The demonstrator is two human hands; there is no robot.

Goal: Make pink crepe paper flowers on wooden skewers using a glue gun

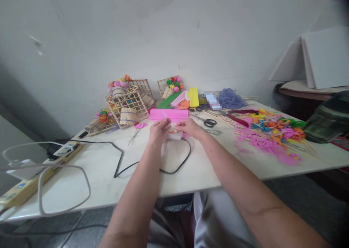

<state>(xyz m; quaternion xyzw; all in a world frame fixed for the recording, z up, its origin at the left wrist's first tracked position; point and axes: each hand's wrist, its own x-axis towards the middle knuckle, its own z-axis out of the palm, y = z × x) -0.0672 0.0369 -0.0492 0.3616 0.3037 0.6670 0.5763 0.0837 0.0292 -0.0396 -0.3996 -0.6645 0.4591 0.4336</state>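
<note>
My left hand [159, 129] and my right hand [188, 127] are close together over the middle of the table, fingertips facing each other. The fingers of both are drawn into a pinch, and whatever sits between them is too small to make out. Just beneath them lies a white corded tool [174, 135], partly covered by the hands, with a black cable leaving its right end. Behind the hands is a bright pink sheet of paper [169, 114]. Pink petal-like pieces [141, 125] on thin sticks lie to the left. Black-handled scissors [210, 123] rest to the right.
Stick frames [128, 104] with paper flowers stand at the back left. A yellow power strip [40, 175] and looping cables occupy the left side. Red-handled pliers [237, 118], pink paper scraps [261, 142], paper flowers [272, 126] and a green jar [327, 117] are on the right.
</note>
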